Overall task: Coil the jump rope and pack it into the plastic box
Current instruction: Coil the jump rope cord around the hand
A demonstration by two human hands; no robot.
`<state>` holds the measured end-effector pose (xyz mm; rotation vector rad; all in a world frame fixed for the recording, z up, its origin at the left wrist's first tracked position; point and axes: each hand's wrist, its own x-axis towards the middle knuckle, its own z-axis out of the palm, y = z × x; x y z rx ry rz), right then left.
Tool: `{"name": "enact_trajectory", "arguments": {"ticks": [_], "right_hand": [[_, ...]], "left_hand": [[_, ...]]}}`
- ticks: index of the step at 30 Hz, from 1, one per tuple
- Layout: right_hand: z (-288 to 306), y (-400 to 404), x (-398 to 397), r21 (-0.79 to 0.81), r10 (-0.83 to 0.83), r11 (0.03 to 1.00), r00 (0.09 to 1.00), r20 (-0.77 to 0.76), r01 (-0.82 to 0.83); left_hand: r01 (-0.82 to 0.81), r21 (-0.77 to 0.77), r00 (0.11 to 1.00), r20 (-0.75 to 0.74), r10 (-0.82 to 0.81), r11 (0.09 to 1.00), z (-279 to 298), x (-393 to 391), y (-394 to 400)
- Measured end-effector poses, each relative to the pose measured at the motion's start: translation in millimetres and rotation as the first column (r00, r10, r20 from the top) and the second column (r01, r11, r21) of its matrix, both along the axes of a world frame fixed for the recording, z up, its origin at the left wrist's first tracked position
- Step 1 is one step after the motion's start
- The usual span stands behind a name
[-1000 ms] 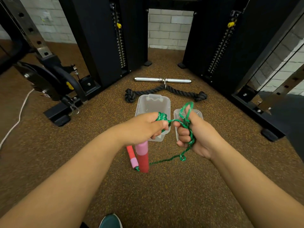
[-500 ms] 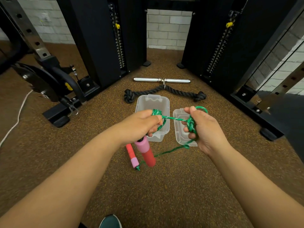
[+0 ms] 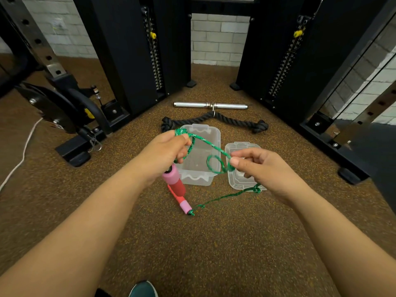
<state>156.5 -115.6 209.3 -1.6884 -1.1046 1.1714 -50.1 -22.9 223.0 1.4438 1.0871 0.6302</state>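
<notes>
Green jump rope (image 3: 214,146) looped above open clear plastic box (image 3: 216,136).

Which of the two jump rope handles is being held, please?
The upper handle, gripped by the left hand; the other handle lies on the floor.

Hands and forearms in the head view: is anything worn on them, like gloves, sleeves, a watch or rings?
Nothing worn shows. The left hand and right hand are bare, with no gloves, and no rings that the view shows. Both forearms are bare to the picture's lower corners: no sleeves, watch, bands or markings. The fingernails look short and plain.
</notes>
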Motion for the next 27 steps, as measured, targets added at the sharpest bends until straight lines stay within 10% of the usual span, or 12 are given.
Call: {"name": "enact_trajectory", "arguments": {"ticks": [5,19,23,27], "right_hand": [[-5.8,-1.0,1.0,-0.037,0.07,0.997,0.965,0.252,-0.063],[-16.6,4.4,13.9,0.066,-0.186,0.979,0.98,-0.077,0.191],[-19.5,9.6,13.1,0.044,-0.294,0.94,0.866,-0.405,0.339],[-27.2,9.8,13.0,-0.002,-0.233,0.969,0.917,-0.325,0.245]], "left_hand": [[-0.032,0.01,0.999,0.003,0.032,0.999,-1.3,-1.0,1.0],[-0.303,-0.081,0.94,0.138,0.312,0.949,-2.9,-9.6,14.2],[-0.297,-0.092,0.944,0.118,0.307,0.95,-4.5,-7.5,13.2],[-0.284,-0.097,0.952,0.094,0.293,0.954,-3.8,-4.0,9.8]]}}
